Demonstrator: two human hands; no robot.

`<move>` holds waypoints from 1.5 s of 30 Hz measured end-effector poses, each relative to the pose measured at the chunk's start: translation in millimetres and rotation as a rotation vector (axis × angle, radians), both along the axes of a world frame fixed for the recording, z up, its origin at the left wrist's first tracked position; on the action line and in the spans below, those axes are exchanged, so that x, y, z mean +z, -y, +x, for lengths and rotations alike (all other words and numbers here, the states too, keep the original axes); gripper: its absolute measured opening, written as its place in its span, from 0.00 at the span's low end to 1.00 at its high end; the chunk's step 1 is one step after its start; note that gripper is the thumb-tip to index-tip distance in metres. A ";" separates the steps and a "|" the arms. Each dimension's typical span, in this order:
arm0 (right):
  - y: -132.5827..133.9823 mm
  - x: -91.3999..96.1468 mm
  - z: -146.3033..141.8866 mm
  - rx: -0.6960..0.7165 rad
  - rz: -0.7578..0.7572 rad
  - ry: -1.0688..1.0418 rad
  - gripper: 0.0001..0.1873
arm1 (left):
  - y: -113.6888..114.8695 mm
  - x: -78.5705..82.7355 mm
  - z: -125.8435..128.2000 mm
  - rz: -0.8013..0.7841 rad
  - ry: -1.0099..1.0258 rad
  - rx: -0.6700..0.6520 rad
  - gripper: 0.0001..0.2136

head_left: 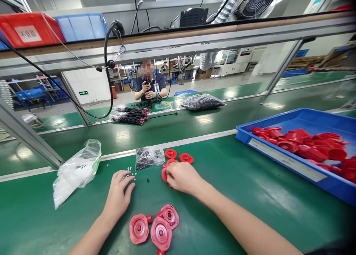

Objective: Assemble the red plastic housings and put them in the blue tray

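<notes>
My left hand [119, 194] rests on the green bench, fingers curled over several tiny white pieces [128, 170]; what it pinches, if anything, is hidden. My right hand [182, 177] is closed round a red plastic part [164, 173]. Two more red round parts [178, 156] lie just beyond it. Three red disc-shaped parts [155, 225] lie between my forearms near the front edge. A small clear bag of black pieces [148, 157] sits beside the right hand. A larger clear bag of white pieces [76, 169] lies to the left.
A blue tray [289, 156] heaped with red parts stands at the right. Across the belts a co-worker [150, 85] handles black wires, with wire bundles [130, 115] and a dark bag [202, 101] nearby. Metal frame struts [27, 136] slant at left.
</notes>
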State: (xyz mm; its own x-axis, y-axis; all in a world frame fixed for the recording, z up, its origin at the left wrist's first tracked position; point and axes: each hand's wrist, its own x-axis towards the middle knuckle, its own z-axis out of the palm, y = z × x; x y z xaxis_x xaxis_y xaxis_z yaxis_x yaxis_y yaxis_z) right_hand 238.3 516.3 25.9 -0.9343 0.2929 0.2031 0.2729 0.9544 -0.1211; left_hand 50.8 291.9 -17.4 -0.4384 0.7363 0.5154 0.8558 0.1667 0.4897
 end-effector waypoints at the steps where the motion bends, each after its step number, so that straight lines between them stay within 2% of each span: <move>1: -7.1 4.5 2.8 -0.058 0.004 0.047 0.09 | 1.1 -1.1 -5.5 -0.022 -0.067 0.025 0.11; 4: -22.7 12.5 7.9 -0.178 0.017 0.079 0.11 | 0.6 -4.2 -14.0 -0.096 -0.207 0.098 0.10; 7: -23.3 10.8 6.6 -0.259 0.054 0.067 0.12 | -6.9 -4.9 -13.5 -0.140 -0.290 0.162 0.09; 9: -14.2 3.7 2.2 -0.188 0.050 0.009 0.13 | -13.7 -3.5 -11.8 -0.162 -0.308 0.177 0.10; 13: 12.1 -20.2 -9.9 0.178 -0.032 -0.115 0.11 | -22.5 0.0 -9.6 -0.223 -0.308 0.184 0.12; 15: 20.8 -31.2 -15.4 0.267 -0.027 -0.124 0.13 | -23.4 1.2 -7.6 -0.248 -0.314 0.184 0.11; 18: 25.0 -38.8 -21.8 0.299 0.011 -0.113 0.15 | -23.6 3.1 -2.3 -0.266 -0.331 0.167 0.10; 21: 24.8 -37.1 -25.1 0.295 0.012 -0.083 0.15 | -25.2 4.6 3.2 -0.266 -0.347 0.171 0.10; 26: 22.8 -33.2 -23.8 0.232 -0.116 -0.065 0.12 | -27.3 5.4 7.5 -0.232 -0.295 0.183 0.11; 30: 17.3 -36.2 -21.5 0.171 -0.364 -0.127 0.07 | -20.6 7.2 15.5 -0.099 -0.060 0.051 0.10; 33: 15.1 -38.5 -21.8 0.146 -0.477 -0.168 0.06 | -14.7 4.5 27.6 -0.054 0.390 -0.054 0.12; 35: 15.9 -39.7 -23.3 0.137 -0.499 -0.185 0.06 | -13.5 0.6 35.9 -0.101 0.735 -0.099 0.18; 37: 18.6 -40.9 -25.4 0.124 -0.504 -0.203 0.06 | -14.4 -2.5 42.5 -0.140 0.977 -0.136 0.24; 39: 22.8 -41.6 -27.3 0.137 -0.561 -0.243 0.05 | -16.4 -3.2 46.4 -0.136 1.105 -0.163 0.28; 43: 34.4 -41.2 -28.1 0.291 -0.903 -0.414 0.02 | -18.9 1.3 48.5 -0.086 1.214 -0.199 0.28; 45: 40.0 -40.5 -27.3 0.365 -0.995 -0.458 0.03 | -18.8 3.7 48.6 -0.077 1.225 -0.214 0.28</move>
